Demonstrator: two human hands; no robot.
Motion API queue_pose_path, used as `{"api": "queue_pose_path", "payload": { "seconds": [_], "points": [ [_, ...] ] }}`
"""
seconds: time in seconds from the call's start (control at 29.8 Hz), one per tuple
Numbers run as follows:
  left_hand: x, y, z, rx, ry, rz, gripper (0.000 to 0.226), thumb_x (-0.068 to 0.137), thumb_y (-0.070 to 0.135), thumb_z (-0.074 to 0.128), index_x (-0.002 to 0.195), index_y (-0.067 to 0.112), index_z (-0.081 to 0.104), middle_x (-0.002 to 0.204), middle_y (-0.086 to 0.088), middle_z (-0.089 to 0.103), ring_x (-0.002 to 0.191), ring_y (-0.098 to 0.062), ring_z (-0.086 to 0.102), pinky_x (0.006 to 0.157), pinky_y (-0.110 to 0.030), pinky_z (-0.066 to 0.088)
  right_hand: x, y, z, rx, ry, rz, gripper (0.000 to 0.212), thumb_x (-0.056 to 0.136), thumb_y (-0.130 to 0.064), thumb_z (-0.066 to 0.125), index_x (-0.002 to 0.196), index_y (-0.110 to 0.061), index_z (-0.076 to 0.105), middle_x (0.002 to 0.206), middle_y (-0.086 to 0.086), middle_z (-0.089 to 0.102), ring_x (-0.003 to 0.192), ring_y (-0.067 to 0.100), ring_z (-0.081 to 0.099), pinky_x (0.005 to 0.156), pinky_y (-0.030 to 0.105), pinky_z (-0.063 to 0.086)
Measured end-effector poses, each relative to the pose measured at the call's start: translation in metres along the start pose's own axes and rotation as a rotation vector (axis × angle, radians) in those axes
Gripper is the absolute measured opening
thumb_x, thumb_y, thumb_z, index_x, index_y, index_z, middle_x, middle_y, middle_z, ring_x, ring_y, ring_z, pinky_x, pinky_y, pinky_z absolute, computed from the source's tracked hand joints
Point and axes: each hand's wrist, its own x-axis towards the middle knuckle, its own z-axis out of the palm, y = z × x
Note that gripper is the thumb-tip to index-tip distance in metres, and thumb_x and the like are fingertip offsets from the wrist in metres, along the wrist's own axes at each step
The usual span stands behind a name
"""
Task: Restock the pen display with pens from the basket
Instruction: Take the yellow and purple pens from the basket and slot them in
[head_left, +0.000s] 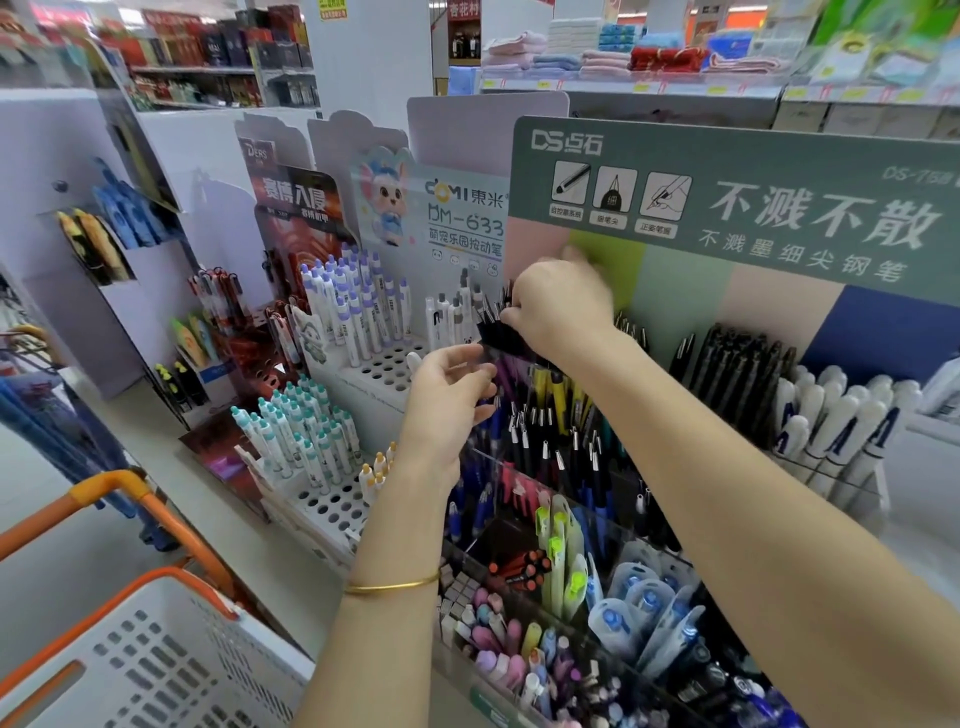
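right hand (558, 306) clamped on a bunch of black pens (496, 325) at the pen display (727, 218), left hand (449, 395) loosely cupped below.

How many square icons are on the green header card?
3, in a row at the left end of the green header card, under the logo: left icon, middle icon, right icon. None looks hidden.

Both forearms are bare, no sleeves showing up to the frame's edge. The left hand (449, 395) has a thin gold bangle (390, 586) on its wrist (plain, smooth, no charms). The right hand (558, 304) wears nothing.
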Motion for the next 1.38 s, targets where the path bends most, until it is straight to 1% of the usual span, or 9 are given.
{"api": "queue_pose_path", "payload": {
  "seconds": [0.24,0.47,0.64,0.71,0.81,0.91,1.07,1.18,1.38],
  "points": [
    [-0.001,-0.002,-0.004,0.023,-0.004,-0.004,0.024,0.097,0.000,0.050,0.114,0.016,0.056,0.105,-0.001,0.064,0.085,-0.009,0.061,0.069,-0.022,0.050,-0.009,0.012,-0.023,0.188,0.081,0.103,0.025,0.090,-0.030,0.063,0.100,-0.009,0.072,0.111,0.009,0.063,0.114,0.033,0.044,0.080,0.036,0.042],
    [-0.026,-0.008,-0.009,0.008,0.025,-0.015,0.024,0.095,0.001,0.053,0.112,0.017,0.056,0.105,-0.001,0.064,0.085,-0.010,0.061,0.071,-0.024,0.050,-0.057,-0.006,-0.021,0.392,0.171,-0.006,0.015,0.089,-0.023,0.062,0.098,-0.018,0.073,0.098,0.004,0.063,0.099,0.029,0.048,0.081,0.038,0.045],
    [-0.068,-0.034,-0.050,0.038,0.185,-0.050,0.019,0.095,0.002,0.053,0.106,0.018,0.057,0.098,-0.003,0.065,0.076,-0.010,0.060,0.057,-0.018,0.048,-0.112,-0.061,0.019,0.617,0.070,-0.183,0.017,0.086,-0.027,0.066,0.100,-0.020,0.071,0.095,0.002,0.063,0.090,0.024,0.057,0.077,0.039,0.049],
    [-0.092,-0.058,-0.076,0.057,0.301,-0.106,0.015,0.097,0.005,0.051,0.102,0.018,0.056,0.096,-0.001,0.065,0.077,-0.009,0.062,0.061,-0.020,0.052,-0.143,-0.086,0.044,0.698,-0.051,-0.240,0.016,0.087,-0.026,0.064,0.101,-0.020,0.070,0.095,0.001,0.062,0.089,0.022,0.058,0.077,0.038,0.049],
    [-0.139,-0.107,-0.118,0.274,0.480,-0.252,0.012,0.098,0.010,0.051,0.107,0.016,0.056,0.102,0.000,0.063,0.096,-0.018,0.063,0.087,-0.035,0.054,-0.203,-0.119,0.089,0.741,-0.292,-0.337,0.019,0.088,-0.022,0.060,0.104,-0.017,0.068,0.095,0.003,0.062,0.092,0.023,0.057,0.076,0.036,0.046],
    [-0.202,-0.152,-0.143,0.576,0.578,-0.424,0.020,0.099,0.017,0.051,0.119,0.013,0.056,0.110,0.002,0.059,0.102,-0.016,0.058,0.089,-0.032,0.049,-0.266,-0.139,0.131,0.643,-0.453,-0.448,0.023,0.086,-0.019,0.061,0.107,-0.013,0.067,0.098,0.007,0.062,0.095,0.031,0.056,0.077,0.040,0.047],
    [-0.299,-0.202,-0.140,1.076,0.532,-0.616,0.022,0.098,0.032,0.046,0.101,0.017,0.062,0.098,0.003,0.063,0.089,-0.017,0.060,0.069,-0.033,0.048,-0.343,-0.154,0.163,0.510,-0.558,-0.661,0.019,0.083,-0.030,0.062,0.095,-0.015,0.065,0.098,0.002,0.064,0.096,0.030,0.058,0.082,0.041,0.046],
    [-0.320,-0.208,-0.128,1.138,0.519,-0.672,0.028,0.100,0.044,0.037,0.094,0.023,0.054,0.080,0.010,0.057,0.067,-0.007,0.053,0.051,-0.021,0.032,-0.354,-0.155,0.165,0.521,-0.480,-0.695,0.020,0.083,-0.033,0.061,0.089,-0.015,0.066,0.092,0.000,0.066,0.091,0.025,0.060,0.081,0.038,0.047],
    [-0.319,-0.209,-0.128,1.321,0.578,-0.594,0.030,0.100,0.039,0.033,0.076,0.024,0.045,0.061,0.011,0.046,0.049,-0.004,0.042,0.045,-0.021,0.026,-0.354,-0.161,0.174,0.518,-0.495,-0.653,0.018,0.084,-0.031,0.049,0.075,-0.017,0.055,0.074,-0.003,0.058,0.072,0.019,0.055,0.070,0.034,0.045]
  ]
}}
